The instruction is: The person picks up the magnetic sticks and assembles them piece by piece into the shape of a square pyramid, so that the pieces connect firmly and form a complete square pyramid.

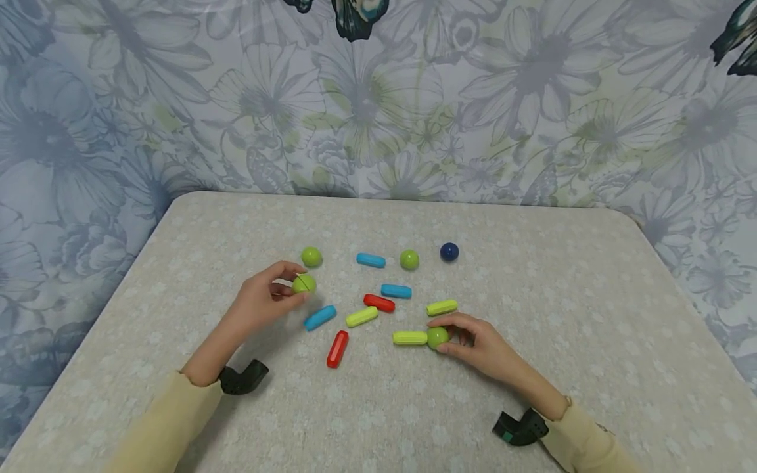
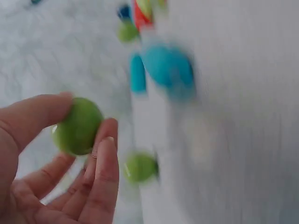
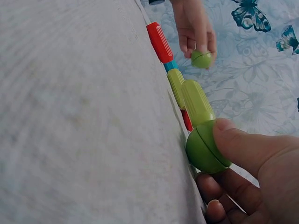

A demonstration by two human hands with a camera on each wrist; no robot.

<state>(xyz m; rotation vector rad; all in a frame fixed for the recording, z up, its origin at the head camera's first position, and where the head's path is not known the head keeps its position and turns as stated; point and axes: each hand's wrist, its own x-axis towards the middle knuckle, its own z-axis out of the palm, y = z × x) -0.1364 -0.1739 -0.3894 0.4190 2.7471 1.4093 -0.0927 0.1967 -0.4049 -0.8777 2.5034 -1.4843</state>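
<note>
My left hand (image 1: 258,299) pinches a light green ball (image 1: 304,284) between thumb and fingers. In the left wrist view that ball (image 2: 80,127) appears held up, with a thin seam visible in the head view. My right hand (image 1: 489,348) grips another green ball (image 1: 438,338) at the table surface. One end of a yellow-green ribbed stick (image 1: 410,338) meets this ball; whether the two are joined I cannot tell. A second yellow-green stick (image 1: 441,307) lies just beyond the right fingertips. Close behind the left hand sits a loose green ball (image 1: 311,257).
Between the hands lie blue sticks (image 1: 320,318), red sticks (image 1: 337,349) and a further yellow-green stick (image 1: 362,317). Farther back are a green ball (image 1: 409,259) and a dark blue ball (image 1: 449,252). The pale patterned table (image 1: 591,295) meets a flowered cloth (image 1: 367,131) at its far edge.
</note>
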